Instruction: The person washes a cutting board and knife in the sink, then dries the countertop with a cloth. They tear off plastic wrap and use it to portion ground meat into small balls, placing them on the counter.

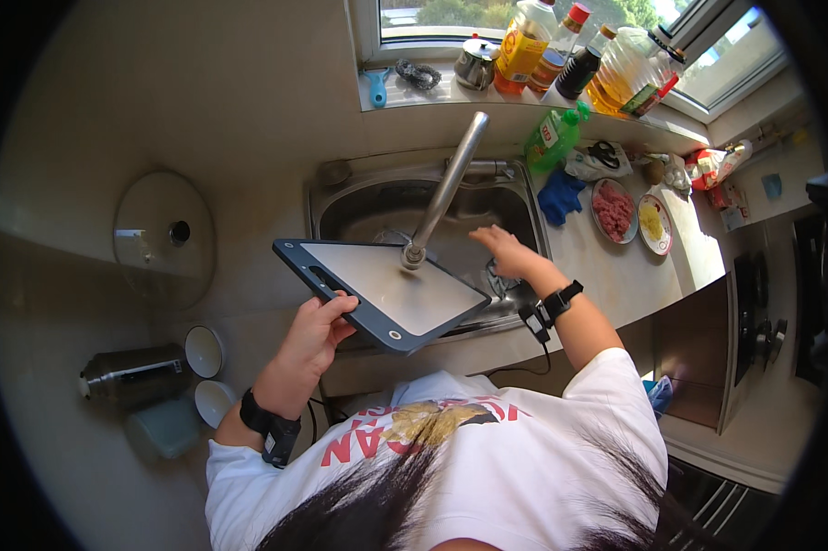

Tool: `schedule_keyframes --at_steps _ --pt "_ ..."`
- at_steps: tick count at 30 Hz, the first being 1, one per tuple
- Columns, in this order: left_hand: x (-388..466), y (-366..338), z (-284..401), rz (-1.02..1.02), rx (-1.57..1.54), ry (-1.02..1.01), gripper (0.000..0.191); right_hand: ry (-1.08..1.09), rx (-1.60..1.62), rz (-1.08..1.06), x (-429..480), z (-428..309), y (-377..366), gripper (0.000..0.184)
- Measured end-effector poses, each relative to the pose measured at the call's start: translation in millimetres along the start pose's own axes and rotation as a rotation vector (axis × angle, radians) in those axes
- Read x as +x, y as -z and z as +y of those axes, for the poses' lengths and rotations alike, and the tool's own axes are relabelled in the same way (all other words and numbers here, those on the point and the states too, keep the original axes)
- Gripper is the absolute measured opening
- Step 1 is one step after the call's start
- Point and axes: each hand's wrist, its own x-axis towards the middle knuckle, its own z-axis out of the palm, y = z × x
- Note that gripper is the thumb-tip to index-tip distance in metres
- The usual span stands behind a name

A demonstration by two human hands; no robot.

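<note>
My left hand [321, 327] grips a white cutting board [386, 286] with a dark blue rim, near its handle slot. The board is tilted over the stainless steel sink [448, 213], beneath the spout of a metal faucet [452, 179]. Whether water is running is hard to tell. To the right, my right hand [507, 251] is held over the sink with its fingers apart and nothing in them. Below it, a crumpled silvery item [502, 279] lies at the sink's right side; its kind is unclear.
Right of the sink are a green pump bottle [553, 140], a blue cloth [560, 198], a plate of minced meat [614, 211] and a dish of chopped yellow food [655, 225]. Bottles line the windowsill [400, 93]. Leftward are a glass lid [165, 241] and two bowls [204, 352].
</note>
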Motion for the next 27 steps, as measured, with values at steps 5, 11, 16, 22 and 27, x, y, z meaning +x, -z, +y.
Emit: schedule_keyframes --at_steps 5,11,16,22,27 --pt "-8 -12 8 -0.137 -0.097 0.038 0.012 0.236 0.251 -0.043 -62 -59 -31 0.087" --pt "-13 -23 20 -0.310 -0.274 0.036 0.012 0.198 0.661 0.613 -68 -76 -41 0.032" --pt "-18 -21 37 -0.481 -0.175 -0.019 0.019 0.031 0.803 0.693 -86 -96 -6 0.011" --pt "45 3 -46 -0.323 1.184 -0.265 0.055 -0.082 0.867 0.723 -119 -92 36 0.009" --pt "98 -1 -122 0.010 0.867 -0.349 0.073 0.004 0.960 0.685 -147 -58 72 0.012"
